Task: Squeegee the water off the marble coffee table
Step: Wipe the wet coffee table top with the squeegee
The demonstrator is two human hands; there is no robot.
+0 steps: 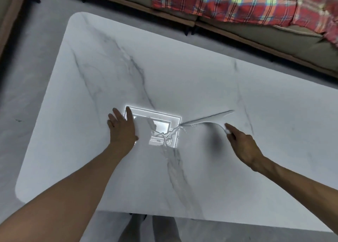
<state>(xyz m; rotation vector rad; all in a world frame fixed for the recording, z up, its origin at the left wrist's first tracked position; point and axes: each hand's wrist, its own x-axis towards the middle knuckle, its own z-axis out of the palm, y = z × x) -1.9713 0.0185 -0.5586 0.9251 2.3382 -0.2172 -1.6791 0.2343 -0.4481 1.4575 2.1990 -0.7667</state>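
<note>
The white marble coffee table [201, 77] with grey veins fills the view. A white squeegee [206, 118] lies with its long blade on the tabletop right of centre, blurred. My right hand [243, 145] grips its curved handle at the near end. A thin trail of water [168, 136] branches from the blade's left end across the bright reflection of a ceiling light [161, 125]. Left of that reflection, my left hand [122, 127] rests flat on the marble with its fingers straight.
A beige sofa [256, 35] with a red plaid blanket [228, 2] runs along the table's far side. Grey floor [23, 95] surrounds the table. My legs [151, 229] stand at its near edge.
</note>
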